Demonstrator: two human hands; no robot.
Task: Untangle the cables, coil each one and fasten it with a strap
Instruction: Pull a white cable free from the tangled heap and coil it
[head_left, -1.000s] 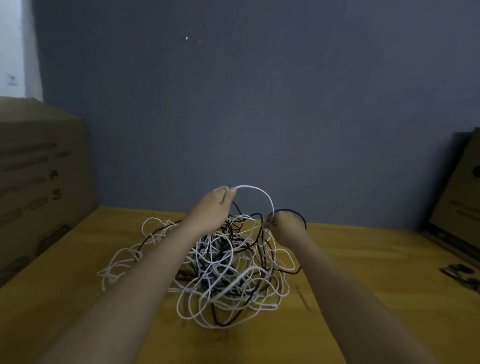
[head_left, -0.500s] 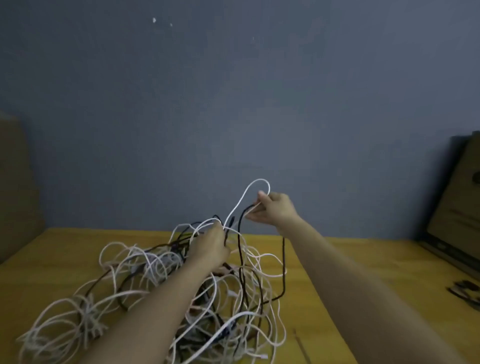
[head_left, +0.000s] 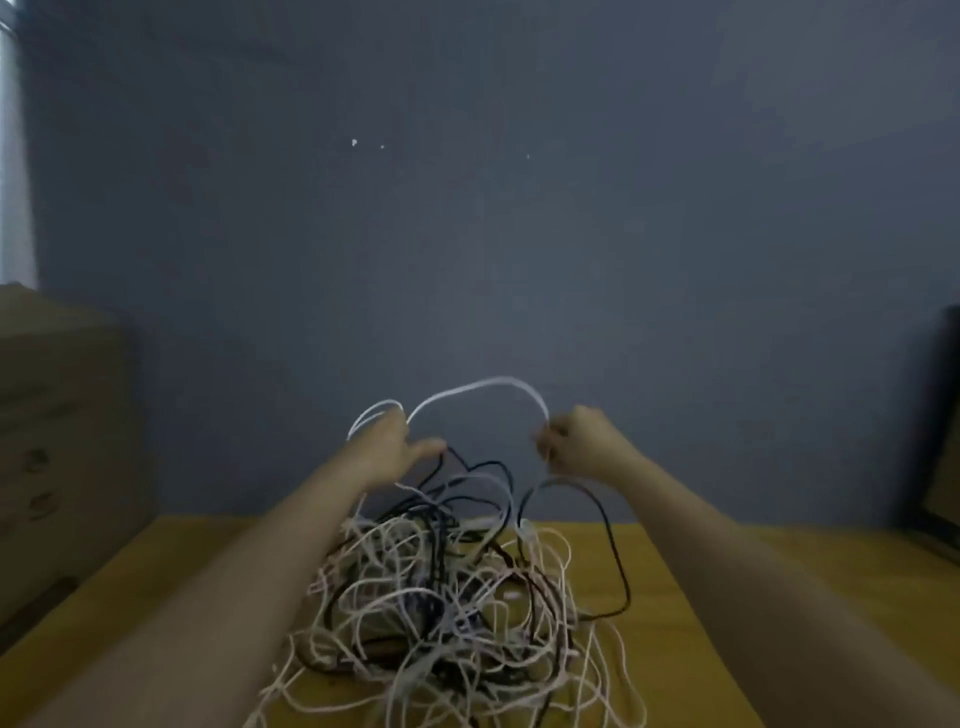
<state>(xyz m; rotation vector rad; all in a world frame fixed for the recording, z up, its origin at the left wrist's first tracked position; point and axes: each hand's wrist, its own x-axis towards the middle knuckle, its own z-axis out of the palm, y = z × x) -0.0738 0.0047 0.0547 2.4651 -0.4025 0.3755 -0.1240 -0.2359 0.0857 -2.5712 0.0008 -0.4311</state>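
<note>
A big tangle of white and black cables (head_left: 441, 613) lies on the wooden table (head_left: 691, 571) between my forearms. Both hands are raised above the heap. My left hand (head_left: 395, 449) grips white cable loops, and my right hand (head_left: 582, 441) pinches a white cable (head_left: 483, 387) that arches between the two hands. A black cable (head_left: 613, 545) hangs in a loop below my right hand down to the table. The frame is blurred, so finger detail is unclear.
A cardboard box (head_left: 57, 441) stands at the left against the dark grey wall (head_left: 467, 208). A dark-framed object (head_left: 940, 441) leans at the right edge of the table.
My hands have moved apart and the white cable now spans them in a wide arch. The left hand has risen from the heap. The tangle has been pulled up and shifted.
</note>
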